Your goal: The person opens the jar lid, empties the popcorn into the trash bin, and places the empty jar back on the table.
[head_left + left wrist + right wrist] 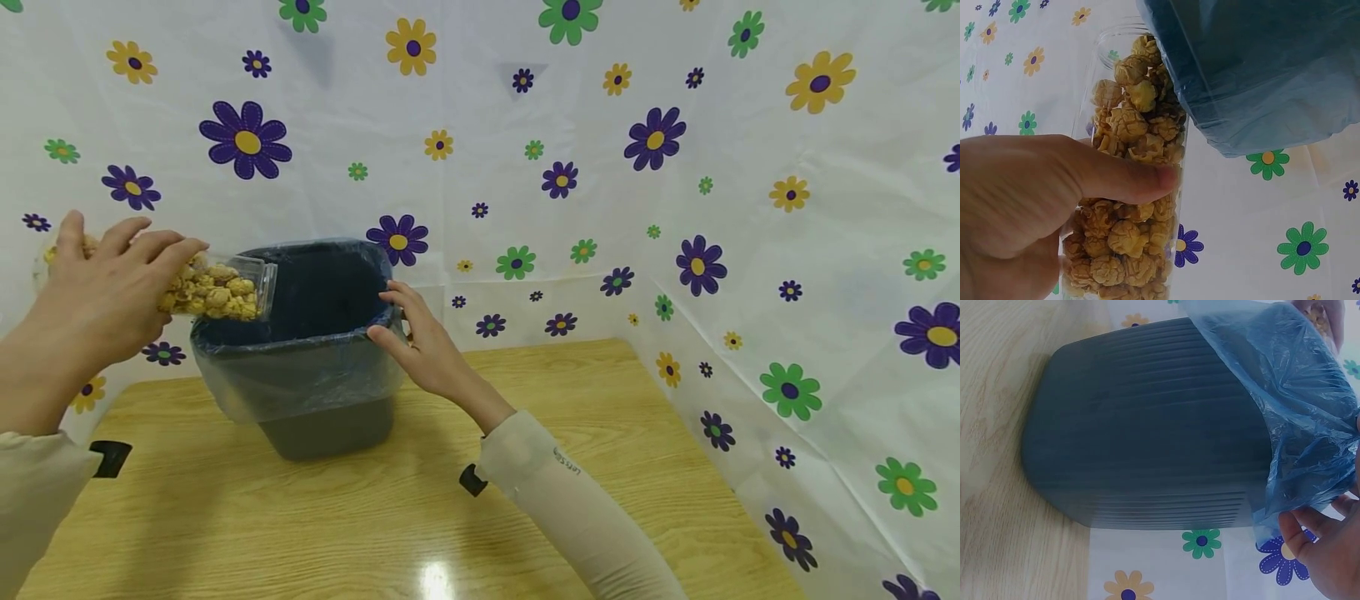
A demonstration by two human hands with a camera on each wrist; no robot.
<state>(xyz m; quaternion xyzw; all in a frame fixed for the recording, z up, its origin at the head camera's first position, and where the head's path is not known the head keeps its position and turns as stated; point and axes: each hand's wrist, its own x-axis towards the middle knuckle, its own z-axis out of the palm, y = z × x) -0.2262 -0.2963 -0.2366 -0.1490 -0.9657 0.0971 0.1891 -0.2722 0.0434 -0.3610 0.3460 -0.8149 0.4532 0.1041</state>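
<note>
My left hand (105,300) grips a clear plastic container of caramel popcorn (217,292), its thumb laid across the side in the left wrist view. Tipped almost level, the container points its end at the left rim of a grey trash bin (330,437). Popcorn fills much of it, up near that end. A thin bluish plastic liner (300,371) is folded over the bin's rim and hangs down outside. At the bin's right rim, my right hand (427,346) holds the edge, thumb and fingers on the liner. The bin's bottom inside is in dark shadow.
The bin stands upright on a wood-grain table (555,467). Behind and to the right hangs a white flower-print sheet (487,100), close to the bin's back. Black straps (472,480) stick out near both sleeves.
</note>
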